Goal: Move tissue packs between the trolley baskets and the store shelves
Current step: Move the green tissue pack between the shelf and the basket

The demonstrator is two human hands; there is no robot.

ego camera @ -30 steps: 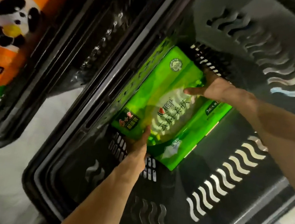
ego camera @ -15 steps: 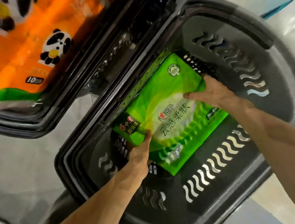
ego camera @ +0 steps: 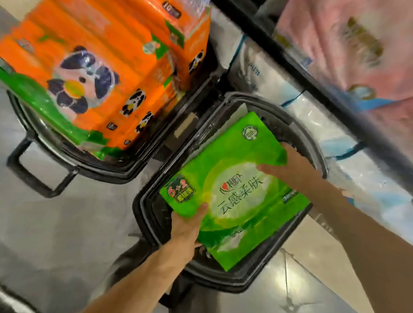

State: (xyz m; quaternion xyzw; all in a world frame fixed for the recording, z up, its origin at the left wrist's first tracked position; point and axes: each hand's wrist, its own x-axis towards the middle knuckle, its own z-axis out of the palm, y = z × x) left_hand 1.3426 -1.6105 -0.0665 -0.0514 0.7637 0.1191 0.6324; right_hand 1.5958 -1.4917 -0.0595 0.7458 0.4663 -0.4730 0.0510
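Note:
A green tissue pack [ego camera: 237, 194] with white lettering is held level with the rim of the right-hand black trolley basket [ego camera: 312, 153], covering most of its opening. My left hand [ego camera: 186, 228] grips the pack's near edge, thumb on top. My right hand [ego camera: 295, 168] holds the far right edge, fingers spread over the top. The left-hand black basket [ego camera: 46, 136] holds a large orange pack with pandas [ego camera: 95, 59], which stands well above its rim.
Store shelves run along the right: white and blue packs [ego camera: 309, 111] on the lower level, pink packs [ego camera: 370, 41] above, behind a dark shelf rail [ego camera: 303, 61]. A black handle [ego camera: 34, 176] sticks out from the left basket. Grey floor [ego camera: 35, 226] lies below.
Both hands have lifted the green pack from the bottom of the right basket up to its rim. The view has pulled back, and the shelves and the whole orange pack now show.

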